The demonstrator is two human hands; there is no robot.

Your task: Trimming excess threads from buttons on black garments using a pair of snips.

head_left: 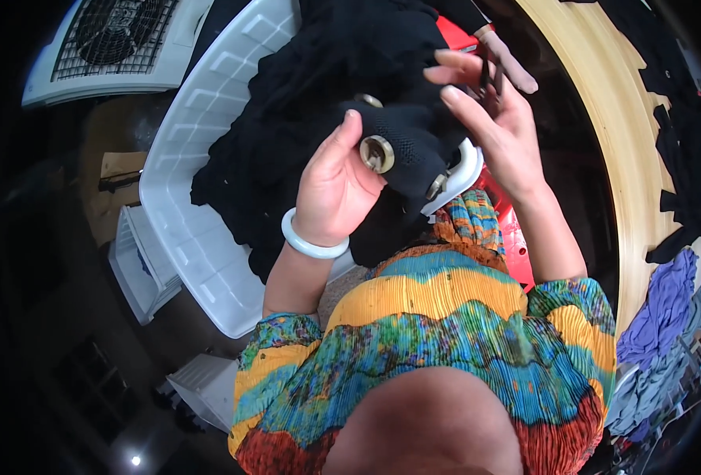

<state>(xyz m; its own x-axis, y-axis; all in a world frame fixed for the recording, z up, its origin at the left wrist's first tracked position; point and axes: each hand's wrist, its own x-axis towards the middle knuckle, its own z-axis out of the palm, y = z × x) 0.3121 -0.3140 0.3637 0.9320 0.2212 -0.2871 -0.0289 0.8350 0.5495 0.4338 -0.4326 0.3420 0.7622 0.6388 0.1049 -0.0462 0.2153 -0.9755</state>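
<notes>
**Black knit garment held up in both hands**

The black knit garment (414, 138), with round metal buttons (377, 153), is raised over a white plastic crate (200, 198) piled with more black knitwear. The left hand (335, 178) is clamped on the fabric, thumb beside a button. The right hand (493, 119) pinches its upper edge. A curved wooden bench (604, 103) lies to the right.

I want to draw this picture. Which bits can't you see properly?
Head view only:
- The small dark thing in the right hand: its fingers cover it, too small to tell.
- The bottom of the white tub: the black cloth fills it.
- The left hand palm: turned away; only its thumb shows against the round gold button.
- The room at left: too dark.
</notes>
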